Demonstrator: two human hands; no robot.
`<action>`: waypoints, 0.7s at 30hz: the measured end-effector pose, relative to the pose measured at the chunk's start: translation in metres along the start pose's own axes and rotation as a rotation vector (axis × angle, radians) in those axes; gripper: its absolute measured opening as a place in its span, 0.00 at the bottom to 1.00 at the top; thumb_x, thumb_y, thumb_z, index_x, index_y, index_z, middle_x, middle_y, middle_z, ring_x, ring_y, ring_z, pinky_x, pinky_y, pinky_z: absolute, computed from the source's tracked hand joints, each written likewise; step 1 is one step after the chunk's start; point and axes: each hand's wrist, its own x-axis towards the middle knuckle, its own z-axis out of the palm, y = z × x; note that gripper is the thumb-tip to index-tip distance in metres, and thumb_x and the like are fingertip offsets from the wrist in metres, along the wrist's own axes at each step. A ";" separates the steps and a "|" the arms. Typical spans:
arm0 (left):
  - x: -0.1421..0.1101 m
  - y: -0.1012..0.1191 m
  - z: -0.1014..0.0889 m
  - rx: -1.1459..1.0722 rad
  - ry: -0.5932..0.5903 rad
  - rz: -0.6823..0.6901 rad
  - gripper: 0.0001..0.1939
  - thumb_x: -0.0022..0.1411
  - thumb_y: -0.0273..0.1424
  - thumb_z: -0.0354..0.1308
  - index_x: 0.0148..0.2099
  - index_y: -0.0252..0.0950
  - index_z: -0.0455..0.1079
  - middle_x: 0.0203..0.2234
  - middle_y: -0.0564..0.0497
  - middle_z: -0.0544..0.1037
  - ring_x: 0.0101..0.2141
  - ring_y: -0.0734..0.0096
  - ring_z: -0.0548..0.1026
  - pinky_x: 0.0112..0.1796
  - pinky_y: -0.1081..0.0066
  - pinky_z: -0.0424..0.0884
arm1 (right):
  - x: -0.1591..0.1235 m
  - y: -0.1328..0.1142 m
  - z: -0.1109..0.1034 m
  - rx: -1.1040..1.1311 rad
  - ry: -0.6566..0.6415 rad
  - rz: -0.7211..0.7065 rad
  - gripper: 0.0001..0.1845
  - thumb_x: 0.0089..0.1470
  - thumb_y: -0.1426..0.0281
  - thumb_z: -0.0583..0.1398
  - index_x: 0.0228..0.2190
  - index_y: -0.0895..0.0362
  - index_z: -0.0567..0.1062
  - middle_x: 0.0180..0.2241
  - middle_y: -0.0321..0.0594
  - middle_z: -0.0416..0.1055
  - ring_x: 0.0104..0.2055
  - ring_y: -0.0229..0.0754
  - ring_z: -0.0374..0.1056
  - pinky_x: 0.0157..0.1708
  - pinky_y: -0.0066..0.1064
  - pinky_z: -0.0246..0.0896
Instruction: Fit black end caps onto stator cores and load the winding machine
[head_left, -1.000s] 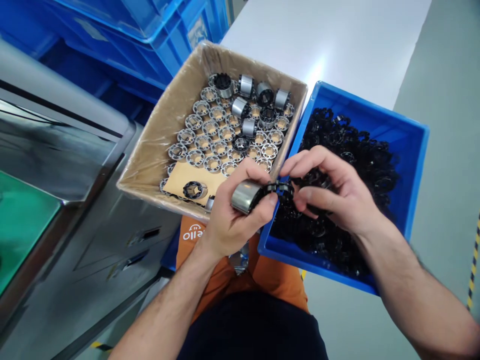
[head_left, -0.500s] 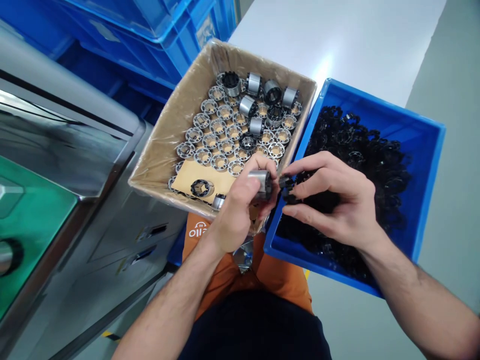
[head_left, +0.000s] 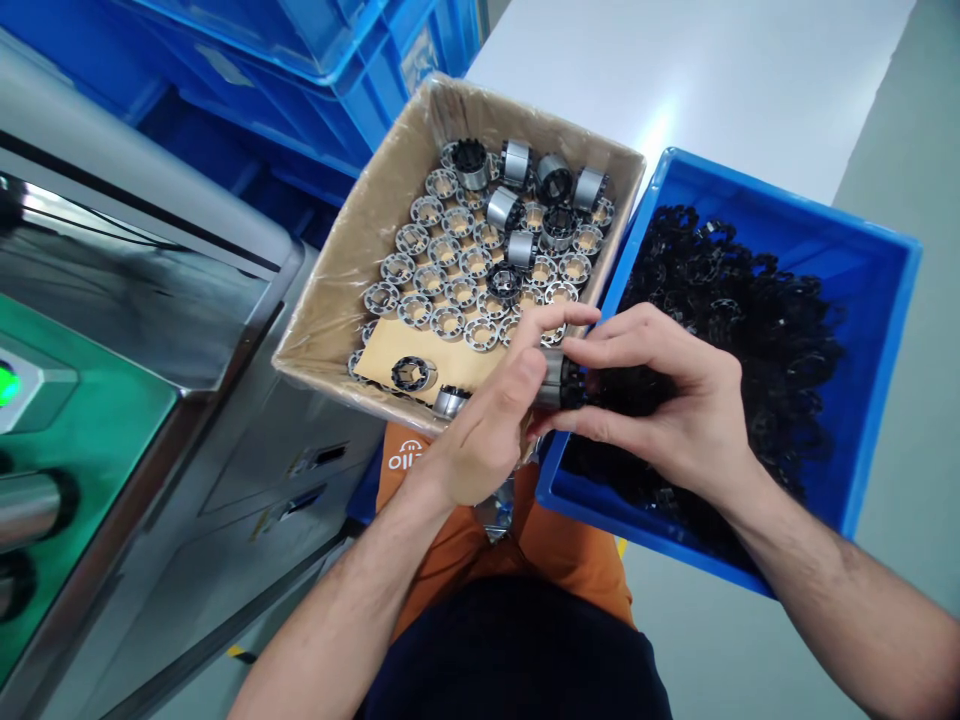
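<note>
Metal core [head_left: 552, 380] sits between left hand [head_left: 495, 420] and right hand [head_left: 679, 395], touching both

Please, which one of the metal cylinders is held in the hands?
The metal cylinder between the left hand and the right hand, its black end toward the latter; similar ones rest in the carton.
</note>
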 end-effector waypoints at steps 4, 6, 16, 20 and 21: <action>0.000 -0.002 0.001 0.028 0.023 0.014 0.35 0.85 0.67 0.59 0.72 0.47 0.78 0.41 0.48 0.81 0.29 0.69 0.69 0.27 0.67 0.64 | 0.001 0.000 -0.001 -0.027 -0.021 0.003 0.24 0.60 0.58 0.87 0.56 0.39 0.94 0.49 0.40 0.89 0.50 0.55 0.85 0.52 0.54 0.89; 0.004 -0.002 0.002 0.003 0.082 0.053 0.35 0.81 0.69 0.63 0.64 0.44 0.81 0.36 0.49 0.80 0.27 0.69 0.72 0.25 0.69 0.65 | 0.002 -0.002 -0.003 -0.038 -0.038 0.026 0.24 0.66 0.58 0.84 0.60 0.39 0.91 0.49 0.41 0.89 0.51 0.55 0.85 0.55 0.54 0.89; 0.015 0.001 0.003 -0.033 0.295 0.099 0.28 0.77 0.58 0.75 0.64 0.48 0.74 0.28 0.60 0.73 0.20 0.76 0.65 0.24 0.72 0.66 | 0.005 -0.016 -0.014 -0.089 0.016 0.078 0.08 0.72 0.62 0.79 0.48 0.45 0.87 0.59 0.44 0.90 0.63 0.60 0.86 0.69 0.60 0.85; 0.012 -0.003 -0.002 -0.092 0.137 0.095 0.34 0.76 0.56 0.78 0.72 0.49 0.74 0.37 0.53 0.78 0.30 0.70 0.75 0.31 0.68 0.76 | 0.004 -0.014 -0.013 0.054 0.052 0.163 0.21 0.75 0.61 0.77 0.64 0.39 0.86 0.57 0.40 0.90 0.58 0.56 0.88 0.67 0.58 0.87; 0.012 -0.004 -0.002 -0.112 0.108 0.078 0.32 0.77 0.56 0.77 0.73 0.50 0.74 0.39 0.52 0.79 0.31 0.69 0.77 0.32 0.68 0.77 | 0.003 -0.014 -0.012 0.128 0.049 0.202 0.23 0.75 0.61 0.77 0.66 0.39 0.84 0.58 0.38 0.90 0.56 0.53 0.89 0.65 0.56 0.88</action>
